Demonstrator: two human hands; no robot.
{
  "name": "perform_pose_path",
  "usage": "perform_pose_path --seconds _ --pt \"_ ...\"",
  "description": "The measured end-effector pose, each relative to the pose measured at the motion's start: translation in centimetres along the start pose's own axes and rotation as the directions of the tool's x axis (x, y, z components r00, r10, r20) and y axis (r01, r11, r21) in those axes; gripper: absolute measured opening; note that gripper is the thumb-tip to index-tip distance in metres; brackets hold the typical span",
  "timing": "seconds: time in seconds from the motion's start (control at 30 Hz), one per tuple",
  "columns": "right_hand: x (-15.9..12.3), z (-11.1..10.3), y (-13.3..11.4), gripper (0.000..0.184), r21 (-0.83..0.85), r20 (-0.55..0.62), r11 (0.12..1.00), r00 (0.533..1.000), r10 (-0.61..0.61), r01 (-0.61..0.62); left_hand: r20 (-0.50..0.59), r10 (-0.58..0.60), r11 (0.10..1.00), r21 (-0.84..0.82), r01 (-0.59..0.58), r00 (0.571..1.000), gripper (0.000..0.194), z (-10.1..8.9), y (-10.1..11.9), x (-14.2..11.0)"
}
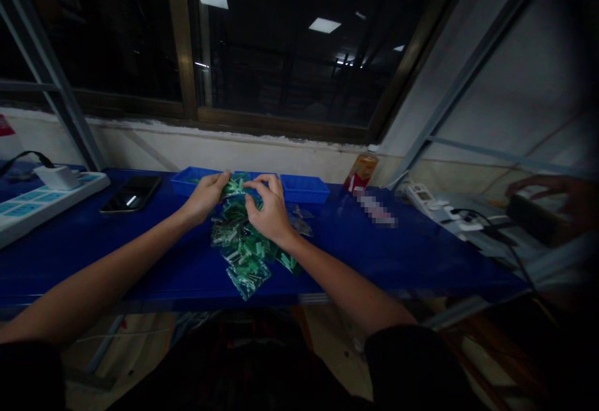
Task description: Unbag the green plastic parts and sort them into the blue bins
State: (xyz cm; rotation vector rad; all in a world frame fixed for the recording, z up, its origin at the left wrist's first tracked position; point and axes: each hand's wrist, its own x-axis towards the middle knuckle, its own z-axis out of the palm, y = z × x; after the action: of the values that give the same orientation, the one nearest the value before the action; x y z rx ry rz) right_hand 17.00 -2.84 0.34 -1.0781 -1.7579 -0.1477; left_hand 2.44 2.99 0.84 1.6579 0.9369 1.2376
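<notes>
My left hand [208, 196] pinches a small clear plastic bag [236, 183] with green pieces inside, held up near the blue trays. Close on its right is my right hand [270, 208], thumb and index finger apart, the index fingertip at the bag's edge. Below both hands lies a heap of similar small bags [255, 250], holding green and pale strip-like pieces too small to make out. Behind the hands stand a left blue tray [180, 181] with something green in it, a middle tray mostly hidden by my hands, and a right blue tray [306, 194].
On the blue table [187, 267], a dark phone [131, 194] and a white power strip [88, 181] lie left. A red and orange package [361, 173] stands at the back right. Another person's hand [556, 202] holds a dark object beyond the metal frame at right.
</notes>
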Motion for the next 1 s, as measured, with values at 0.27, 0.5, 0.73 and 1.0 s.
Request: perform_pose_path --seconds 0.27,0.5,0.73,1.0 --pt "0.7 1.0 1.7 0.053 0.373 0.383 0.678 0.771 0.509 -0.633 0.193 0.392 0.763 0.479 -0.435 0.899 0.018 0.9 0.5 -1.6" --pt "0.2 2.2 2.7 0.031 0.481 0.389 0.590 0.761 0.519 -0.648 0.378 0.373 0.681 0.509 -0.527 0.847 0.013 1.7 -0.6 -1.8" --pt "0.3 2.0 2.8 0.023 0.419 0.223 0.742 0.851 0.475 -0.524 0.306 0.180 0.901 0.330 -0.282 0.935 0.042 1.3 0.0 -1.3" --pt "-0.2 0.7 1.5 0.028 0.098 0.260 0.995 0.965 -0.029 0.003 0.210 -0.217 0.975 0.101 0.199 0.953 0.063 0.2 -0.7 0.0"
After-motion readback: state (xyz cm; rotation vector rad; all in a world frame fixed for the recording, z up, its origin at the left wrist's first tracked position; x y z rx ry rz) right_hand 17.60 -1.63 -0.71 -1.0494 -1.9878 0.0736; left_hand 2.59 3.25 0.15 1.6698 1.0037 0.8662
